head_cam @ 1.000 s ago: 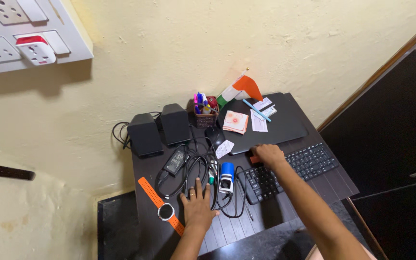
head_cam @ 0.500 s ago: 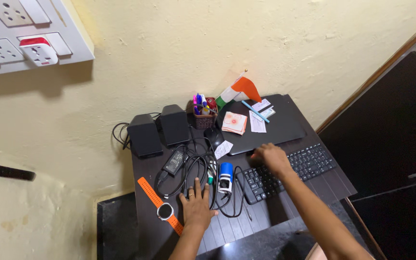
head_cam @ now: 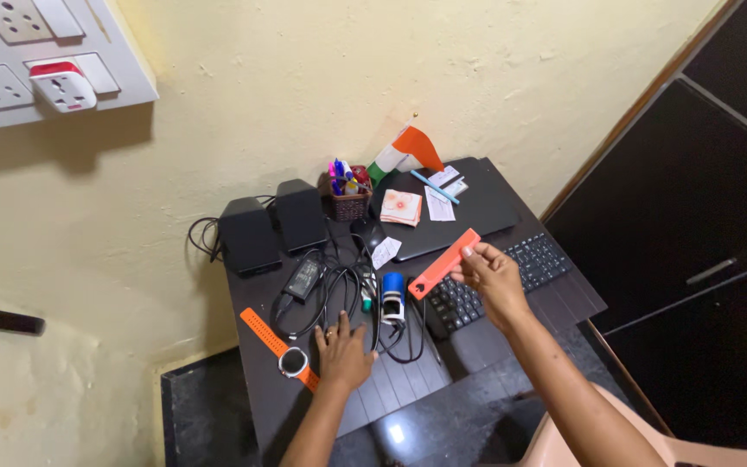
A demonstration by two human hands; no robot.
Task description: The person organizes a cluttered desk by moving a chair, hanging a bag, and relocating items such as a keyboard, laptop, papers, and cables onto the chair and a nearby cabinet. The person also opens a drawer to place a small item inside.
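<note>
My right hand (head_cam: 495, 279) holds a flat orange-red strip (head_cam: 443, 264) by one end, lifted and tilted above the black keyboard (head_cam: 499, 281). My left hand (head_cam: 341, 353) rests flat with fingers spread on the dark desk (head_cam: 391, 393), touching a tangle of black cables (head_cam: 339, 294). Just left of that hand lies an orange-strapped smartwatch (head_cam: 283, 351). A blue and white stamp (head_cam: 392, 298) stands between my two hands.
Two black speakers (head_cam: 271, 228), a power adapter (head_cam: 303, 277), a mouse (head_cam: 371, 233), a pen holder (head_cam: 347, 192), a small flag (head_cam: 408, 149) and a closed black laptop (head_cam: 460, 207) with papers on it fill the back of the desk. Dark cabinet doors (head_cam: 702, 216) stand to the right.
My right hand has picked the orange-red strip up from beside the keyboard and raised it. My left hand stays flat on the desk. The view has shifted slightly.
</note>
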